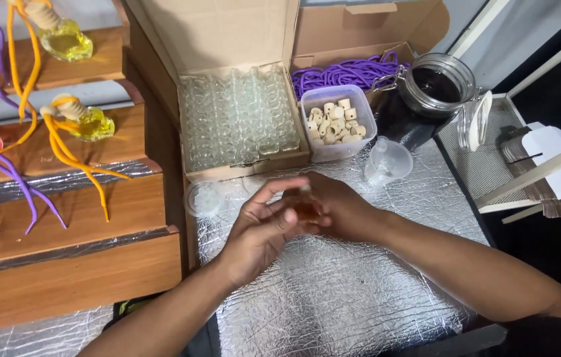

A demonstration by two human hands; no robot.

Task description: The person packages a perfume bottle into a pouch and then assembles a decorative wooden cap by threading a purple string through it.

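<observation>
Over the silver foil mat my two hands meet around a small glass bottle with amber liquid inside. My right hand wraps the bottle from the right. My left hand touches its top and left side with the fingers spread; motion blur hides the exact grip. Behind my hands an open cardboard box holds several empty glass bottles. To its right stands a clear tub of wooden caps.
A small clear funnel cup and a round clear lid lie on the mat. An open glass jar of dark liquid and purple cords sit behind. Wooden steps at left carry filled yellow and red bottles with cords.
</observation>
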